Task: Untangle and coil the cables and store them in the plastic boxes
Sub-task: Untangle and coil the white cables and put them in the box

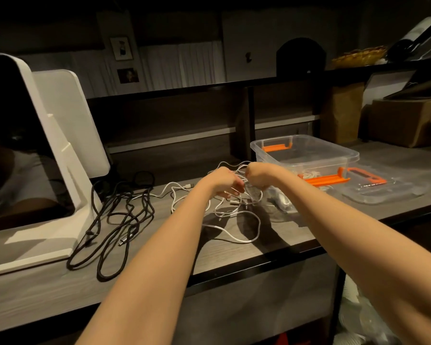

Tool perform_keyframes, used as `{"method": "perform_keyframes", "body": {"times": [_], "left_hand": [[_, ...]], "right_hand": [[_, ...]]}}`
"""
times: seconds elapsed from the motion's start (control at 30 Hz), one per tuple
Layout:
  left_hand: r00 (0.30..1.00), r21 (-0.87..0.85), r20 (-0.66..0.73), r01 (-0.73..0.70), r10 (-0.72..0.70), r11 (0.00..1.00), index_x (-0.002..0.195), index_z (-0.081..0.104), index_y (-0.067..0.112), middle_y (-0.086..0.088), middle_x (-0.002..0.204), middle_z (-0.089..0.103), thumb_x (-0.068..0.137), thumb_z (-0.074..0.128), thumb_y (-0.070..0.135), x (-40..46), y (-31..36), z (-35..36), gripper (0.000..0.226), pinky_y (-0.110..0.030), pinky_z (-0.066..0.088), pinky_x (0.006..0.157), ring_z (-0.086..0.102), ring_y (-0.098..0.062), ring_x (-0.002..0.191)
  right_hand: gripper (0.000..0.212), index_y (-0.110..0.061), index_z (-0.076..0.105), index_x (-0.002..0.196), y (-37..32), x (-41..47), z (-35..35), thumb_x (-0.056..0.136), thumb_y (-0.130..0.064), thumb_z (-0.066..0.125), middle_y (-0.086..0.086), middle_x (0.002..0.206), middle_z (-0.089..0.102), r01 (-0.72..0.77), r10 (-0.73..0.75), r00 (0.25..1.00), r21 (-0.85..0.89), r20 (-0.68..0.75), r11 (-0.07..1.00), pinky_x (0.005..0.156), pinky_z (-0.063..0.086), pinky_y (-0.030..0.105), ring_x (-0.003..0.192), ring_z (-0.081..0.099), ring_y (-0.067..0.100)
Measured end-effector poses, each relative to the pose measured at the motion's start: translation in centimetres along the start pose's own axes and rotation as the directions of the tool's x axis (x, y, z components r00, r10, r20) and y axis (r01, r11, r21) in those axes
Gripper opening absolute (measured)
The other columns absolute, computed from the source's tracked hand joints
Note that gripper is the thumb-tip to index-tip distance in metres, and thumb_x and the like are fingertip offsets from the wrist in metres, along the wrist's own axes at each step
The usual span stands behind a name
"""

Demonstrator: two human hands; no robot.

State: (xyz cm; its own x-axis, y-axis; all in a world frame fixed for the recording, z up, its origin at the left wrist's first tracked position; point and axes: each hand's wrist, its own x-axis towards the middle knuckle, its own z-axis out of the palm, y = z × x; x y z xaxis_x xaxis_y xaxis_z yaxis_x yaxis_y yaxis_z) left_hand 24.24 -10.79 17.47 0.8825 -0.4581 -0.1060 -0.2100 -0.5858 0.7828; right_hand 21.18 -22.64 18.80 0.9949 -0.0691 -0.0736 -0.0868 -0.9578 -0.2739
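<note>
A tangle of white cables (230,215) lies on the grey wooden desk (271,230), part of it lifted off the surface. My left hand (224,181) and my right hand (258,175) are close together above it, each with fingers curled round white strands. A black cable (115,220) sprawls in loops to the left. A clear plastic box (306,155) with orange handles stands just right of my hands; something white lies inside it. Its clear lid (383,188) with an orange latch lies flat further right.
A white monitor on a stand (35,145) fills the left side of the desk. Cardboard boxes (408,120) and a brown paper bag (341,113) stand at the back right. Dark shelving rises behind the desk, whose black front edge runs below my forearms.
</note>
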Motion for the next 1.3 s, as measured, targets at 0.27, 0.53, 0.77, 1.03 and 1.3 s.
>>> {"method": "perform_keyframes", "body": {"times": [0.27,0.53,0.77,1.03,1.3], "left_hand": [[0.995,0.47,0.061,-0.097,0.077,0.878,0.115,0.066,0.004,-0.016,0.116,0.065,0.097,0.051,0.008,2.3,-1.4,2.6,0.024,-0.031,0.043,0.082,0.059,-0.028,0.1],[0.985,0.495,-0.056,-0.117,0.166,0.861,0.11,0.066,0.002,-0.018,0.108,0.067,0.091,0.061,0.014,3.8,-2.9,3.3,0.023,-0.037,0.049,0.084,0.062,-0.032,0.1],[0.961,-0.471,-0.263,-0.2,0.08,0.859,0.088,0.044,0.009,-0.001,0.069,0.041,0.102,0.032,0.004,4.3,-3.5,1.4,0.019,-0.023,0.033,0.059,0.035,-0.01,0.059],[0.951,-0.599,-0.31,-0.202,0.008,0.775,0.117,0.059,0.006,-0.019,0.085,0.056,0.107,0.026,0.031,4.5,-5.3,1.4,0.042,-0.022,0.037,0.066,0.048,-0.017,0.075],[0.941,-0.704,-0.337,-0.246,-0.009,0.666,0.087,0.058,0.014,-0.006,0.092,0.06,0.107,0.024,0.037,4.8,-6.1,0.8,0.045,-0.038,0.038,0.102,0.057,-0.019,0.097]], "right_hand": [[0.032,0.002,0.052,0.127,0.8,1.6,1.5,0.099,-0.008,0.039,0.01,0.102,0.047,0.004,-0.002,0.999,-0.042,0.041,0.999,0.058,0.04,0.022,0.09,0.046,0.02],[0.037,0.002,0.052,0.131,1.2,3.6,2.7,0.095,-0.004,0.046,0.021,0.127,0.057,0.02,-0.011,0.995,0.084,-0.099,0.996,0.093,0.043,0.033,0.117,0.054,0.032],[0.028,0.0,0.064,0.116,2.1,5.9,4.2,0.095,-0.003,0.046,0.018,0.12,0.063,0.096,-0.012,0.938,0.224,-0.347,0.97,0.095,0.043,0.037,0.114,0.056,0.031],[0.016,-0.017,0.068,0.103,1.6,7.1,7.4,0.096,-0.024,0.055,0.0,0.09,0.07,0.311,-0.121,0.766,0.199,-0.632,0.929,0.094,0.044,0.042,0.089,0.063,0.017],[0.014,-0.02,0.068,0.101,1.9,7.3,8.5,0.093,-0.026,0.058,-0.004,0.099,0.067,0.397,-0.205,0.755,0.185,-0.623,0.899,0.1,0.028,0.036,0.104,0.054,0.016]]}}
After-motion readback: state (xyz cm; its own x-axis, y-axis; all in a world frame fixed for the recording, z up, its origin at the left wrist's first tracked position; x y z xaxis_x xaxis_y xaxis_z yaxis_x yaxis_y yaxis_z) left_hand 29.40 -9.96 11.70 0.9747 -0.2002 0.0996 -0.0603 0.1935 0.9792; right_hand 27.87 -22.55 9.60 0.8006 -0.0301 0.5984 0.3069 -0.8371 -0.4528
